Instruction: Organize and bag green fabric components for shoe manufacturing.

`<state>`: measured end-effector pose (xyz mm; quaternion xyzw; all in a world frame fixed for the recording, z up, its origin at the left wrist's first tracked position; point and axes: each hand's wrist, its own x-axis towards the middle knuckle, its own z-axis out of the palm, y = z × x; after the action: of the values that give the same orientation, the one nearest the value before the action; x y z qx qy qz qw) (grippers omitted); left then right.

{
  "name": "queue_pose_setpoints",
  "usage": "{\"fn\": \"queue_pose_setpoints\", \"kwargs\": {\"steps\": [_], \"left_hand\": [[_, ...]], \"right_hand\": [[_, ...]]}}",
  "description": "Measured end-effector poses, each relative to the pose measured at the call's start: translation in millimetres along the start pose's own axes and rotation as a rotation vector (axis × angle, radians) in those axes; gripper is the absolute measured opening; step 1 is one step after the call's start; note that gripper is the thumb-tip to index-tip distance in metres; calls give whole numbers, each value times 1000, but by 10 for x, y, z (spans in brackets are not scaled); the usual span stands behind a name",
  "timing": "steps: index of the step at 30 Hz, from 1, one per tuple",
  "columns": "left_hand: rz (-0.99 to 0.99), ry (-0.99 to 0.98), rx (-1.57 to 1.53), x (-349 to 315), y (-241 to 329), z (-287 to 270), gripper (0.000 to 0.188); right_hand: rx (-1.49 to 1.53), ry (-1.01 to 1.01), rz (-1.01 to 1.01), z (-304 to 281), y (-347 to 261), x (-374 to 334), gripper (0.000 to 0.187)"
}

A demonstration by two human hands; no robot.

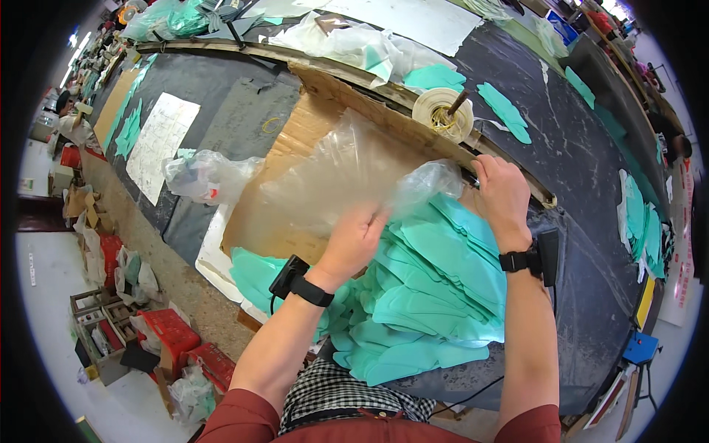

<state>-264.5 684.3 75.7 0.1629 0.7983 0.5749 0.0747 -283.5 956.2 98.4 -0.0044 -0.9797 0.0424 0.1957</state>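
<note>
Green stack [436, 288] lies just under my fingers. Clear bag [347, 173]: left hand [358, 236] pinches its near edge, right hand [502, 192] curls shut on its bunched end. Thin film could slip or tear if I tug unevenly.

Our left hand [360, 238] and right hand [502, 193] sit close together at the edge of the clear plastic bag [347, 173], which spreads toward ten o'clock over the cardboard [295, 140]. At six o'clock the heap of green cut pieces [436, 288] fills the near table. At twelve o'clock a spool with a stick [443, 112] blocks us. Bare dark tabletop [561, 155] lies open toward two o'clock.
</note>
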Motion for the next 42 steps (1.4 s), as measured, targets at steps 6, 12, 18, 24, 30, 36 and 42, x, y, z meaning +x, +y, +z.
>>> {"fn": "queue_pose_setpoints", "kwargs": {"steps": [6,12,18,24,30,36,42], "left_hand": [[-109,-39,-56,21,-143,-106,13],[-167,55,-133,120,-551,-166,11],[-27,183,-150,547,-464,-339,13],[-342,261,-557,660,-216,-329,14],[-339,315,-555,607,-339,-496,13],[-195,70,-143,-8,-296,-796,36],[-443,359,-188,-445,-332,-1239,60]], "right_hand": [[-109,-16,35,127,21,16,20],[-102,-44,25,182,-9,56,21],[-110,-80,42,201,17,103,21],[-109,-71,30,312,164,81,23],[-163,-110,71,335,134,180,24],[-156,-288,229,143,150,415,20],[-60,-128,55,-387,-292,588,40]]}}
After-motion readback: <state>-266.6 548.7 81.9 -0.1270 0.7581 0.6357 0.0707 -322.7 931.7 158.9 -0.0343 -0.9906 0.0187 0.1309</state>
